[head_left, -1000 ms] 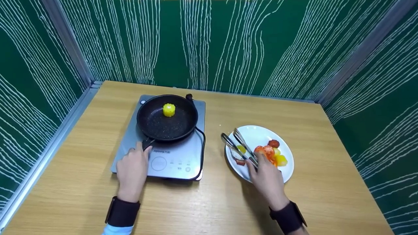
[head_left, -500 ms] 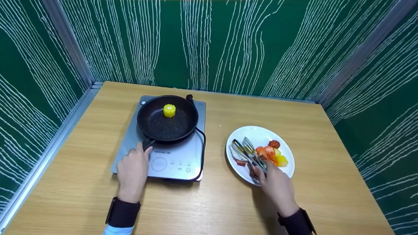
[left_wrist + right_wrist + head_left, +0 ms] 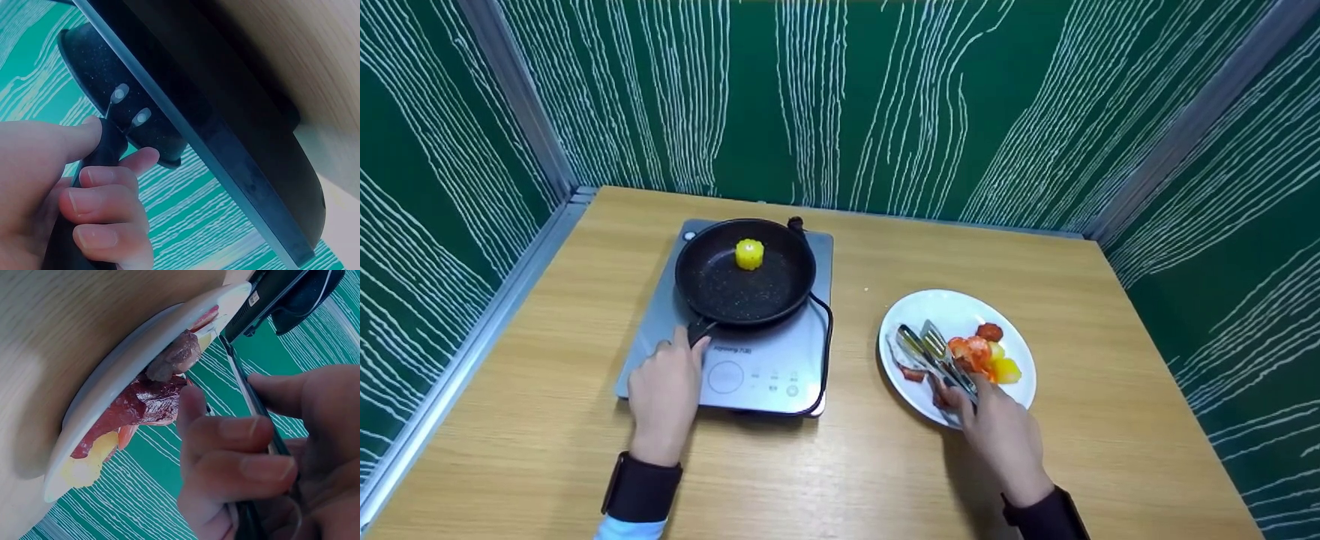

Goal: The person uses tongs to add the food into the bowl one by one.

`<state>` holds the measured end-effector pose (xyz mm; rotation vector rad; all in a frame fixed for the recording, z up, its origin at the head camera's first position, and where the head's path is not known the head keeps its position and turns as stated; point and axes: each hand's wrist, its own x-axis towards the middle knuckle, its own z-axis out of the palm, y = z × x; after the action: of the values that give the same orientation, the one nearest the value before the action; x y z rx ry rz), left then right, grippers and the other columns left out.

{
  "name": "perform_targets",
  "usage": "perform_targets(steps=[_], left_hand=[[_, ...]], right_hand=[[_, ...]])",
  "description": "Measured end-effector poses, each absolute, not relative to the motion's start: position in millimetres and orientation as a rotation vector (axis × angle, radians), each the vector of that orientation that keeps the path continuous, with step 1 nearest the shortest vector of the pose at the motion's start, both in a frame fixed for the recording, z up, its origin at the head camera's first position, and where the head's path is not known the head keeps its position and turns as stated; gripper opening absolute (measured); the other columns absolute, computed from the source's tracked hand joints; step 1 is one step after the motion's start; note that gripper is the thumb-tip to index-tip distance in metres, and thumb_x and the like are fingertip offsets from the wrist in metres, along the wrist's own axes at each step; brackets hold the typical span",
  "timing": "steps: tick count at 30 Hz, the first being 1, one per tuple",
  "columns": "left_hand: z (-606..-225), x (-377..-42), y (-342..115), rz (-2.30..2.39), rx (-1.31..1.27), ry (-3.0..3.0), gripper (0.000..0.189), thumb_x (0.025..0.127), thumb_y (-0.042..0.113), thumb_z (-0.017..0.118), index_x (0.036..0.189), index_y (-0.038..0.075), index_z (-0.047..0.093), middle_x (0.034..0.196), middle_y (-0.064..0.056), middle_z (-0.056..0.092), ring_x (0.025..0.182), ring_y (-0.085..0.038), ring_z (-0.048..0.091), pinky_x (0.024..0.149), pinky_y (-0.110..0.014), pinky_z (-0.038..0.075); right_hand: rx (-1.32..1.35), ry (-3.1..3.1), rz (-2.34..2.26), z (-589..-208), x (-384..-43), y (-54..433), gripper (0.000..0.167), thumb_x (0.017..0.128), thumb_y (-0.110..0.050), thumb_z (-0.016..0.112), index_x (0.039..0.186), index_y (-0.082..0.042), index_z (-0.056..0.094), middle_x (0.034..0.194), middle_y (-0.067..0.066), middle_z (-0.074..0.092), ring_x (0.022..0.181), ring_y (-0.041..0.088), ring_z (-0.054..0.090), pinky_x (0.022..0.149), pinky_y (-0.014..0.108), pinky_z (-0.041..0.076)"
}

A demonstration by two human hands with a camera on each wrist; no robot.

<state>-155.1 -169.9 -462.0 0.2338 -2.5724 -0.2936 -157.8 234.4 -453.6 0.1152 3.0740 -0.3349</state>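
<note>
My left hand [image 3: 664, 390] grips the black handle [image 3: 107, 146] of a frying pan [image 3: 735, 296], fingers curled round it in the left wrist view. A yellow piece of corn cob [image 3: 749, 254] sits upright in the pan. In my right hand [image 3: 1001, 435] is a pair of metal tongs [image 3: 247, 385], their tips low over the left part of a white plate [image 3: 945, 304]. Beneath the tips lies a pale, egg-like piece [image 3: 897, 351], partly covered. Beside the tongs are orange-red slices [image 3: 976, 348], yellow chunks [image 3: 1006, 370], a reddish-brown piece [image 3: 988, 331] and brown meat [image 3: 177, 357].
The pan stands on a silver induction cooker [image 3: 806, 352] at the left of the wooden table [image 3: 855, 465]. A black cord [image 3: 828, 337] runs down the cooker's right side. Green walls [image 3: 870, 90] with white streaks enclose the table.
My right hand has moved right and toward me, bringing the tongs down onto the food at the plate's left; their tips are closer together. The left hand and the pan have stayed put.
</note>
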Motion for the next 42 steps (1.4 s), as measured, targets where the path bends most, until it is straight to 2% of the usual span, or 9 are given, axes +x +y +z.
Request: perform_targets(steps=[4,6,10,14,20,26,36,42], left_hand=[[-460.2,-154.5,-169.8,-0.303,0.227,-2.578,0.038,0.101,0.033,0.064,0.109,-0.004,0.065,0.067,-0.019,0.062,0.045,-0.033,0.057,0.042,-0.044,0.045],[-459.8,-154.3,-169.9,-0.305,0.224,-2.581,0.039,0.101,0.033,0.064,0.11,-0.005,0.065,0.067,-0.019,0.062,0.045,-0.033,0.057,0.042,-0.044,0.045],[-460.1,-154.6,-170.1,-0.288,0.224,-2.577,0.039,0.101,0.033,0.064,0.109,-0.005,0.066,0.066,-0.019,0.062,0.045,-0.033,0.058,0.041,-0.043,0.045],[-460.1,-154.9,-170.0,-0.279,0.23,-2.576,0.039,0.101,0.034,0.064,0.108,-0.005,0.066,0.064,-0.019,0.062,0.045,-0.033,0.058,0.041,-0.043,0.045],[-458.6,-154.9,-169.8,-0.308,0.236,-2.594,0.039,0.101,0.033,0.063,0.108,-0.005,0.066,0.067,-0.02,0.063,0.047,-0.035,0.06,0.043,-0.045,0.046],[-457.6,-154.7,-169.8,-0.321,0.242,-2.615,0.039,0.102,0.033,0.062,0.11,-0.005,0.065,0.067,-0.02,0.063,0.048,-0.035,0.06,0.043,-0.045,0.046],[-458.3,-154.5,-169.7,-0.301,0.24,-2.605,0.039,0.102,0.034,0.062,0.106,-0.005,0.064,0.065,-0.018,0.061,0.046,-0.032,0.057,0.041,-0.043,0.044],[-459.1,-154.7,-169.2,-0.292,0.24,-2.586,0.039,0.101,0.034,0.063,0.108,-0.005,0.064,0.067,-0.021,0.063,0.049,-0.038,0.061,0.043,-0.047,0.047]], right_hand=[[0.107,3.085,-0.357,-453.6,-157.5,235.2,0.052,0.1,-0.042,0.065,0.131,0.0,0.061,0.077,0.007,0.061,0.066,0.023,0.053,0.058,0.033,0.036],[0.096,3.112,-0.365,-454.2,-156.8,235.6,0.05,0.099,-0.039,0.066,0.13,-0.001,0.062,0.081,0.01,0.066,0.067,0.024,0.056,0.059,0.034,0.041],[0.024,3.214,-0.394,-457.6,-154.0,236.6,0.042,0.1,-0.033,0.067,0.127,-0.001,0.065,0.094,0.021,0.073,0.074,0.035,0.067,0.063,0.048,0.052],[-0.041,3.297,-0.415,-462.4,-151.9,237.7,0.037,0.1,-0.03,0.067,0.123,-0.001,0.066,0.095,0.025,0.074,0.081,0.043,0.071,0.065,0.056,0.052],[-0.002,3.261,-0.422,-464.8,-152.5,238.4,0.041,0.101,-0.031,0.065,0.127,0.0,0.065,0.101,0.024,0.074,0.083,0.039,0.071,0.067,0.052,0.054],[0.03,3.245,-0.432,-465.3,-151.9,237.6,0.042,0.1,-0.033,0.066,0.128,0.0,0.064,0.099,0.022,0.074,0.078,0.034,0.069,0.066,0.049,0.054],[0.044,3.227,-0.461,-461.5,-149.1,234.4,0.045,0.101,-0.033,0.064,0.131,0.0,0.062,0.108,0.025,0.073,0.084,0.037,0.07,0.072,0.052,0.055],[-0.021,3.305,-0.526,-459.8,-146.3,231.8,0.04,0.101,-0.031,0.064,0.129,-0.001,0.064,0.107,0.026,0.074,0.089,0.044,0.071,0.074,0.057,0.053]])
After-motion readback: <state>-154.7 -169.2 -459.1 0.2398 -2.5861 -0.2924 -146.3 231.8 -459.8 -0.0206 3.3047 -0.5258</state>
